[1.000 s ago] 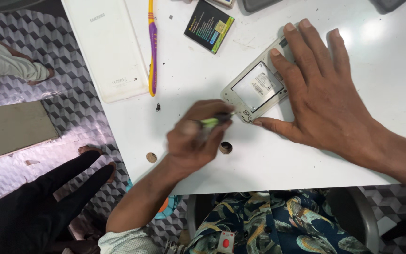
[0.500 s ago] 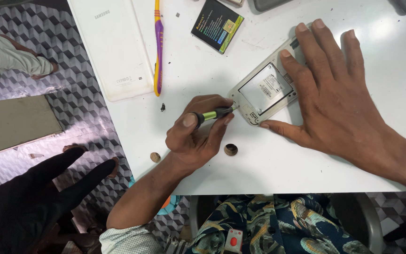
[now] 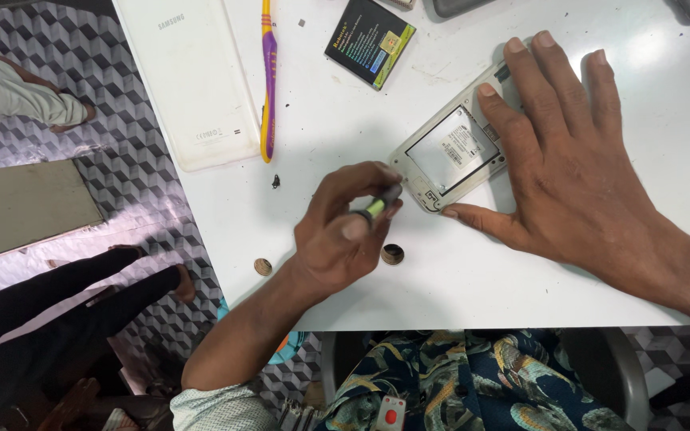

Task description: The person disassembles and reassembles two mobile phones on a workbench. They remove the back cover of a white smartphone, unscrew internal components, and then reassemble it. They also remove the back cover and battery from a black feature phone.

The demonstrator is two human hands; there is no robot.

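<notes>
A phone [image 3: 449, 156] with its back cover off lies face down on the white table [image 3: 473, 291], its empty battery bay showing. My right hand [image 3: 576, 175] presses flat on the phone's right half, thumb along its lower edge. My left hand [image 3: 337, 235] grips a small screwdriver [image 3: 378, 205] with a green and dark handle. Its tip points at the phone's lower left corner, and my fingers hide most of the shaft.
A white back cover [image 3: 189, 80] lies at the table's left edge beside a yellow and purple brush [image 3: 267, 80]. A black battery [image 3: 369, 41] sits at the top. Two small round caps [image 3: 393, 254] [image 3: 263, 266] and a dark speck [image 3: 275, 182] lie near my left hand. Another person's legs [image 3: 57, 295] are on the patterned floor.
My left hand has shifted its grip on the screwdriver, tip still at the phone's lower left corner. My right hand stays pressed on the phone.
</notes>
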